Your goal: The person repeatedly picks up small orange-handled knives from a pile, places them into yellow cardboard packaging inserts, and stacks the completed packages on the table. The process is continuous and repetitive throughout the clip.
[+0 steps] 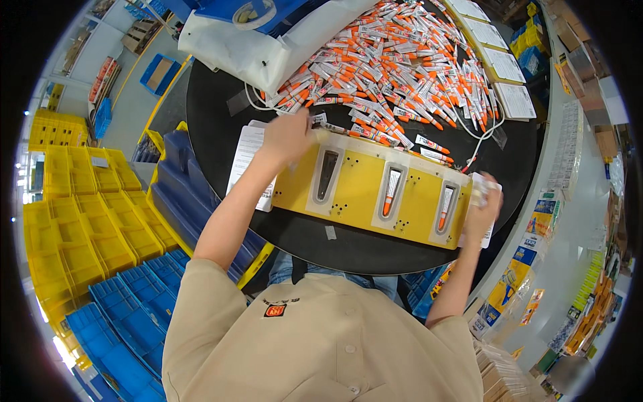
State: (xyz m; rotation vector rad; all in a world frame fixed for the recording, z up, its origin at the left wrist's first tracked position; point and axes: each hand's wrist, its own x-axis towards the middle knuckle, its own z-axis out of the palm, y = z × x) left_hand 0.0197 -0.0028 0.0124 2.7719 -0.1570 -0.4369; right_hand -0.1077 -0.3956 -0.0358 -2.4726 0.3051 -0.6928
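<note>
A long yellow board (358, 177) with three framed slots lies across the near part of the round black table. White tubes with orange caps lie in the middle slot, tube (392, 191), and the right slot, tube (446, 206); the left slot (327, 175) shows only its dark bottom. My left hand (288, 139) is at the board's far left corner, beside the loose tubes, its fingers drawn together and blurred. At the board's right end, my right hand (483, 206) curls over white cards (487, 234). What either hand pinches is hidden.
A big heap of orange-capped tubes (402, 67) covers the table's far side. White sheets (246, 157) lie left of the board. A white bag (274, 53) stands at the far left, paper stacks (512, 100) at the far right. Yellow bins (80, 177) and blue bins (127, 308) are stacked left.
</note>
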